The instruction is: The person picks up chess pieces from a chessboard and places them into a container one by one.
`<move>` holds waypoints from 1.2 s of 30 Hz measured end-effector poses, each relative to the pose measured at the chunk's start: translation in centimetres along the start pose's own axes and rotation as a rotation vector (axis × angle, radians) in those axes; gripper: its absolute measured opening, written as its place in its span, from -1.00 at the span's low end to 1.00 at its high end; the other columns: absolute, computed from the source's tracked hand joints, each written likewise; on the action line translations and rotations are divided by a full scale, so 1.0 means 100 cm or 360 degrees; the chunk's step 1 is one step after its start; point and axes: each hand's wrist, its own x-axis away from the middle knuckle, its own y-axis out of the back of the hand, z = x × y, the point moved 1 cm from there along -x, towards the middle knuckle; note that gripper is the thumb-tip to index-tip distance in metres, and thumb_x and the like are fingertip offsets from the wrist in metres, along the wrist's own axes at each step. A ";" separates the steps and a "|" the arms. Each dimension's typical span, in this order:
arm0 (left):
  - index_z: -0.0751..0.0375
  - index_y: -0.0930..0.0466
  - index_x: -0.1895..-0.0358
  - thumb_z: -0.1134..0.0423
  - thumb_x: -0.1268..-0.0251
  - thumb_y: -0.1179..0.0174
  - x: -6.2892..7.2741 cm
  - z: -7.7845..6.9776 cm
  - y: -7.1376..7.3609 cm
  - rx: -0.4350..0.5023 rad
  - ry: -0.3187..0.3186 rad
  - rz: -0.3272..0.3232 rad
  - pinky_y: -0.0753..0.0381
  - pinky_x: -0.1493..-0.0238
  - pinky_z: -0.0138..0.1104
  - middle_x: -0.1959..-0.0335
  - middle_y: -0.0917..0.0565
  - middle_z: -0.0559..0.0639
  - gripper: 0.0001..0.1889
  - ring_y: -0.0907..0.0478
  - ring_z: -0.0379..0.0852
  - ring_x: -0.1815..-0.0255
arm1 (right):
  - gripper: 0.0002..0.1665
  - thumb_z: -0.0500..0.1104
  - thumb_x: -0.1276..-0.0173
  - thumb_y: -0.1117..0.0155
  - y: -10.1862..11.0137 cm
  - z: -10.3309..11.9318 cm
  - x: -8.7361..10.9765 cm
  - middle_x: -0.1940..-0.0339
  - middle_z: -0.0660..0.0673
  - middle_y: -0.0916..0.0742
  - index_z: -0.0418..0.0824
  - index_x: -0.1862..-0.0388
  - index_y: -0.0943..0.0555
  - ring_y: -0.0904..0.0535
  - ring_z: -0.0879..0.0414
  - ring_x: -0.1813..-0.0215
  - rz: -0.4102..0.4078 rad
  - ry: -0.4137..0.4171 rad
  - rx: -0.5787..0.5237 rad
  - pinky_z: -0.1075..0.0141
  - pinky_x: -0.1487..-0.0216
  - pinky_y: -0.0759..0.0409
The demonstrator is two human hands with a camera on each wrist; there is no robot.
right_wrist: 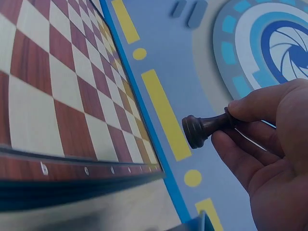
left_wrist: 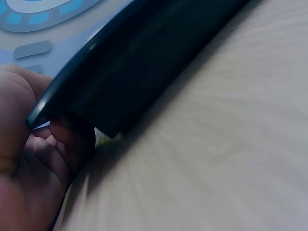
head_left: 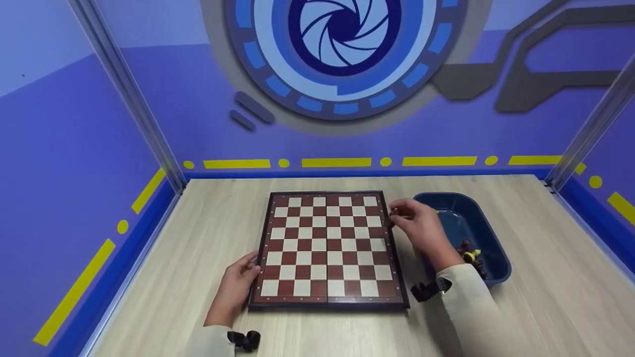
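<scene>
A brown-and-white chessboard [head_left: 320,245] lies flat on the table, its squares bare. At its near left edge, my left hand [head_left: 233,285] grips the dark rim, and the left wrist view shows fingers tucked beneath the overhanging edge [left_wrist: 110,82]. Just beyond the right side of the board, toward its far corner, is my right hand [head_left: 424,233]. Between thumb and fingers it pinches a dark brown chess piece [right_wrist: 206,129]. The piece's broad base points toward the board in the right wrist view, while the fingers hide its top.
Right of the board stands a dark blue tub [head_left: 498,248], partly behind the right forearm. Several dark and yellowish chess pieces [head_left: 471,255] lie in its near end. A patterned blue wall panel [head_left: 342,144] closes off the table's back, with side panels at left and right.
</scene>
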 end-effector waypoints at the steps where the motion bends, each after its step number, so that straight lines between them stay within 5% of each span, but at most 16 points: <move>1: 0.46 -0.33 -0.34 0.44 -0.40 -0.05 0.000 0.000 0.000 -0.0004 -0.0003 -0.0002 -0.57 0.19 -0.45 0.17 -0.50 0.13 -0.54 -0.51 -0.25 0.22 | -0.74 -0.26 -0.34 -0.25 0.002 -0.002 0.001 0.13 -0.15 -0.75 -0.15 -0.01 -0.64 -0.68 -0.02 0.08 -0.0003 -0.0009 -0.0001 0.07 0.03 -0.60; 15: 0.35 -0.34 -0.36 0.42 -0.43 -0.03 -0.002 0.000 0.000 -0.0004 0.0039 -0.0016 -0.61 0.23 -0.40 0.16 -0.52 0.13 -0.54 -0.54 -0.21 0.24 | -0.70 -0.19 -0.40 -0.22 0.037 -0.013 0.007 0.05 -0.16 -0.72 -0.14 -0.09 -0.59 -0.68 0.02 0.06 -0.0047 -0.0076 0.0023 0.41 0.14 -0.57; 30: 0.35 -0.37 -0.34 0.42 -0.40 -0.05 -0.003 0.004 0.000 -0.0042 0.0032 -0.0020 -0.59 0.23 -0.40 0.17 -0.54 0.12 -0.54 -0.52 -0.21 0.24 | -0.66 -0.13 -0.40 -0.23 0.060 -0.032 0.015 0.00 -0.15 -0.68 -0.18 -0.12 -0.59 -0.60 0.02 -0.03 -0.0127 -0.0101 0.0130 0.48 0.17 -0.53; 36: 0.37 -0.35 -0.35 0.40 -0.41 -0.06 -0.001 0.002 0.000 -0.0017 0.0021 -0.0019 -0.61 0.22 -0.40 0.13 -0.55 0.17 -0.54 -0.55 -0.20 0.23 | -0.66 -0.15 -0.43 -0.19 0.061 -0.036 0.018 0.01 -0.16 -0.69 -0.18 -0.14 -0.57 -0.61 -0.02 -0.04 -0.0119 -0.0131 0.0154 0.24 0.05 -0.59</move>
